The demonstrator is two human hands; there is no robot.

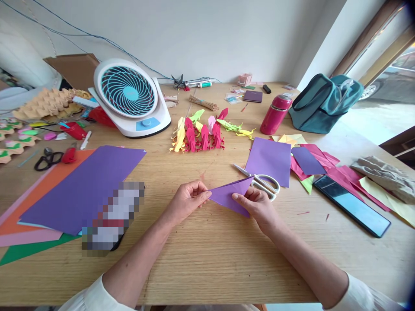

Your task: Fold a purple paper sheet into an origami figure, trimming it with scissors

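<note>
A folded purple sheet of paper, triangular in outline, is held between both hands above the table. My left hand pinches its left corner between thumb and fingers. The right side is gripped by my right hand, thumb on the near face and fingers behind. Just beyond my right hand lie white-handled scissors, partly hidden by that hand and the paper. A flat purple sheet lies under the scissors' far side. Farther back stand several folded paper figures in pink, yellow and green.
To the left are stacked coloured sheets, a blurred phone-like object, black-handled scissors and a white fan. On the right lie a phone and paper scraps, with a pink bottle and teal bag behind.
</note>
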